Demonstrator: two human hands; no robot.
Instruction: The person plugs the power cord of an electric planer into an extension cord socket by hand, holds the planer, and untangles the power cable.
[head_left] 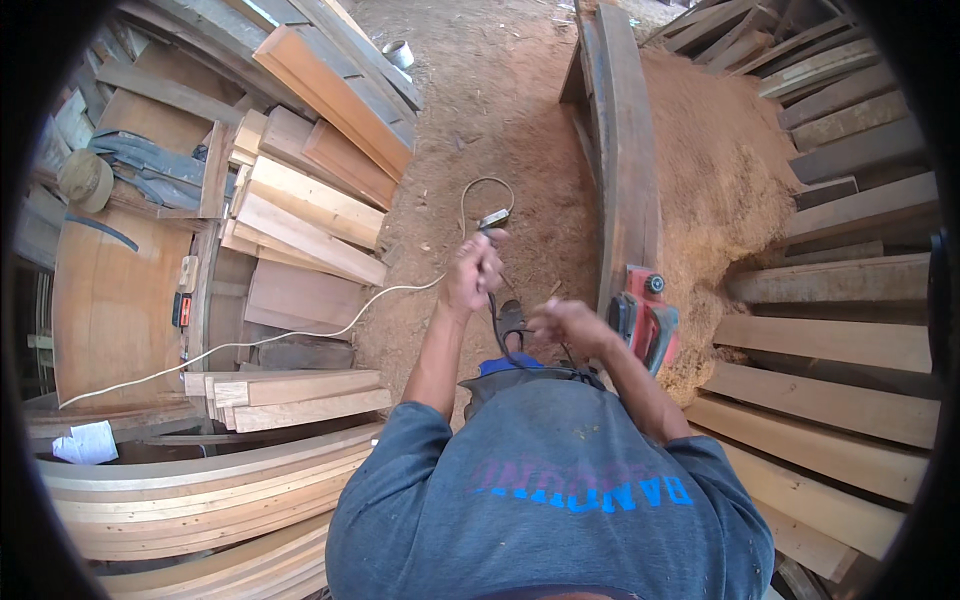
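My left hand [472, 275] is closed round a black power cord [493, 318], its fingers partly blurred. Just beyond the fingertips is a small white extension socket [494, 218], at the end of a pale extension cord [350, 322]. Whether a plug sits in the socket is hard to make out. The black cord hangs down in loops before my waist. My right hand [570, 325] is to the right of it, smeared by motion, so its grip does not show. A red and black electric planer [645, 315] rests to its right on a long wooden beam [628, 150].
Stacked boards [310, 215] line the left side, beside a plywood top [120, 290] crossed by the pale cord. Several planks [830, 340] lie along the right. Shavings [735, 190] heap beyond the beam. A white bucket [398, 54] stands far off on the dirt floor [440, 150].
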